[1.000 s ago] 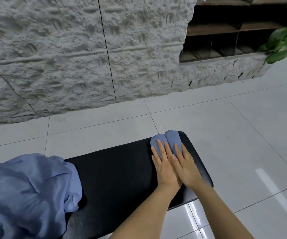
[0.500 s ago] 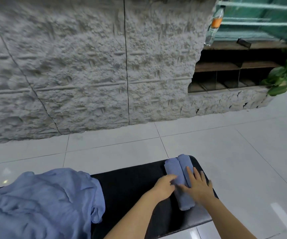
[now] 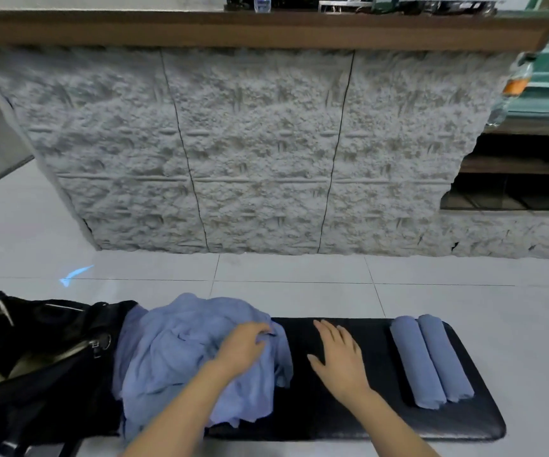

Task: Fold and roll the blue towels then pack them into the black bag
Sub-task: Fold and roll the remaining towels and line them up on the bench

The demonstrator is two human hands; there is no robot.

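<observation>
Our left hand (image 3: pixel 243 349) grips the heap of blue towels (image 3: pixel 181 354) beside the black bag (image 3: pixel 68 384); our right hand (image 3: pixel 337 354), fingers spread, lies between heap and two rolled towels (image 3: pixel 431 361) on the desk (image 3: pixel 316 420).

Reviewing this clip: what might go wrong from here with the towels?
1. The left hand grips into the heap of loose blue towels, whose cloth reaches the front edge of the bench; pulling one out may drag others to the floor.
2. The two rolled towels lie loose near the bench's right end; a knock from the open right hand might unroll them or tip them off.
</observation>
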